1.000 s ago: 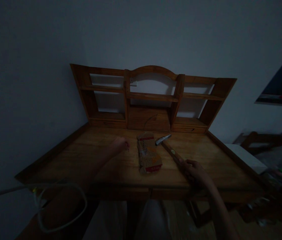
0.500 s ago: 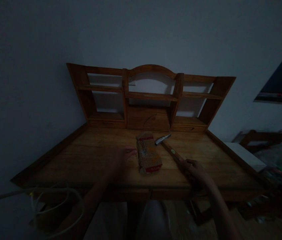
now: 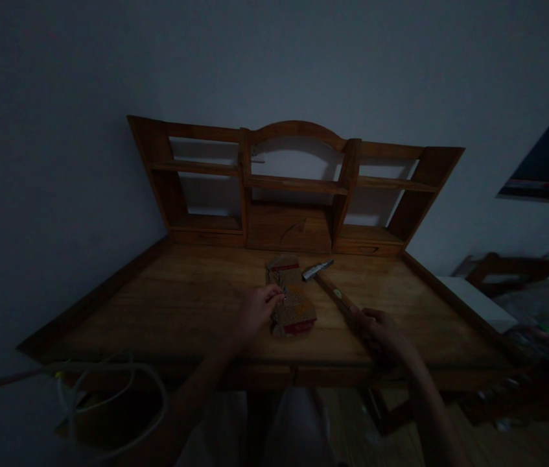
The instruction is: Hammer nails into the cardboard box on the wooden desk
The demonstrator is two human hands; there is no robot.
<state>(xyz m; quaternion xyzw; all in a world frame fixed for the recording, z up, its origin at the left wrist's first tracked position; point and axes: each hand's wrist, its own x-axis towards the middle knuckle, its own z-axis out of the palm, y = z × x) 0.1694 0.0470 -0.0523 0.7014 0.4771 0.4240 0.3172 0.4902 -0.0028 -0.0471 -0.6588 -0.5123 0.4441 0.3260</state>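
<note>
My right hand (image 3: 376, 327) is wrapped round the wooden handle of a hammer (image 3: 338, 294), whose metal head rests on or just over the desk, pointing away from me. To the left of the hammer lies a worn piece of brown printed cardboard (image 3: 298, 301) with red bands at its ends. Over the cardboard's left edge, my left hand (image 3: 259, 308) is closed in a pinch. A tiny shiny bit shows at its fingertips, too small and dark to name.
The wooden desk (image 3: 196, 292) has raised side edges and a shelf unit (image 3: 296, 185) along its back. Pale looped cable (image 3: 148, 370) hangs at the front left. A chair (image 3: 512, 266) and a white surface (image 3: 473, 301) stand to the right. The room is dim.
My left hand has moved right, from beside the cardboard to over its left part. My right hand and the hammer have stayed nearly still.
</note>
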